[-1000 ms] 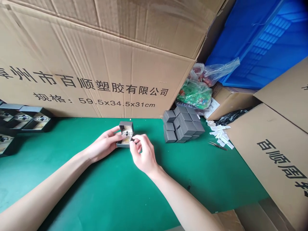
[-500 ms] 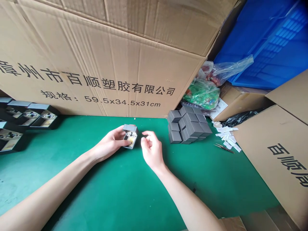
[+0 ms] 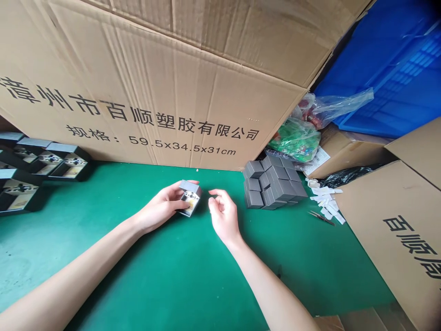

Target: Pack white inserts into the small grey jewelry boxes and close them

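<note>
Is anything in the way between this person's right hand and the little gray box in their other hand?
Nothing visible is. The right hand hovers just beside the small gray box, which the left hand holds, and only a narrow strip of green mat lies between them.

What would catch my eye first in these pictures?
The huge cardboard carton printed with black Chinese characters fills the top of the view, with a bright blue plastic crate at upper right. Below it, on a green table surface, the left hand holds a small grey box, the open right hand is beside it, and a pile of grey boxes sits further right.
</note>
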`<state>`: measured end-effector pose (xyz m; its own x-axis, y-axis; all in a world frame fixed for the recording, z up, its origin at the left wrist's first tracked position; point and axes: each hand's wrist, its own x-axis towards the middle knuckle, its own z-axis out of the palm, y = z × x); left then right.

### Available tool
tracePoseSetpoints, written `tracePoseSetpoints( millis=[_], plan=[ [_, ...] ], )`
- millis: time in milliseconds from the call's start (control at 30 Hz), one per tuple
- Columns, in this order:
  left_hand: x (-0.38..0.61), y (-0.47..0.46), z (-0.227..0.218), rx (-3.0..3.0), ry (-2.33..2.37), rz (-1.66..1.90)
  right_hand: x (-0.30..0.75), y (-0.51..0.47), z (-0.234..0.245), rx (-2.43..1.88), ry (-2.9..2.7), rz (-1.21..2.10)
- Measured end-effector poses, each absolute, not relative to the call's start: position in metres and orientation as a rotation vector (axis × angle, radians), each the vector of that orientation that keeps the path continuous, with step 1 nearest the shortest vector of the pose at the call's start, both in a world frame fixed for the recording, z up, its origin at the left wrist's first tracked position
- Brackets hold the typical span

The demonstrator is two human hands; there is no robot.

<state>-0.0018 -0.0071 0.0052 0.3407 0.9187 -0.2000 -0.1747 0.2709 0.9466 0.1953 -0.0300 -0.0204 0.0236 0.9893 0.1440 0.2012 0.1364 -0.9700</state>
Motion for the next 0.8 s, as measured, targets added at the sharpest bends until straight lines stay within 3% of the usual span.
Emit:
tracePoseSetpoints(
  millis=[800],
  plan=[
    [0.0020,-0.0044,0.0041,0.967,0.874,0.919,0.2007,-0.0248,-0.0181,-1.222,-1.325,1.061]
  ],
)
